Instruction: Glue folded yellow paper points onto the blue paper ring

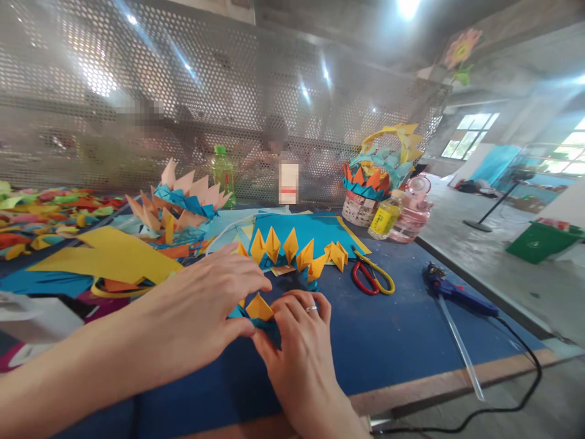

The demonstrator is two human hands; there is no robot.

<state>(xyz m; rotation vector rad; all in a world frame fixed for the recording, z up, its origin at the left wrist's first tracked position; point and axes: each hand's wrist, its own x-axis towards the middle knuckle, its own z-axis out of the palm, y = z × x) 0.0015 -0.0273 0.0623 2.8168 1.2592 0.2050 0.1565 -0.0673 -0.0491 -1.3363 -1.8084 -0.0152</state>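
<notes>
Head view: left hand [212,299] and right hand [299,341] pinch folded-paper chain [259,308] (scissors [375,266] near it). Hard squeezing could crease it.

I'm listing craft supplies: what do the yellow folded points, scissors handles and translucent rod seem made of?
Yellow folded points: probably paper, mostly matte, with crisp creases and flat colour.
Scissors handles: likely smooth plastic or coating, from their bright red and yellow.
Translucent rod: perhaps plastic or solid glue, faintly shiny and pale.
</notes>
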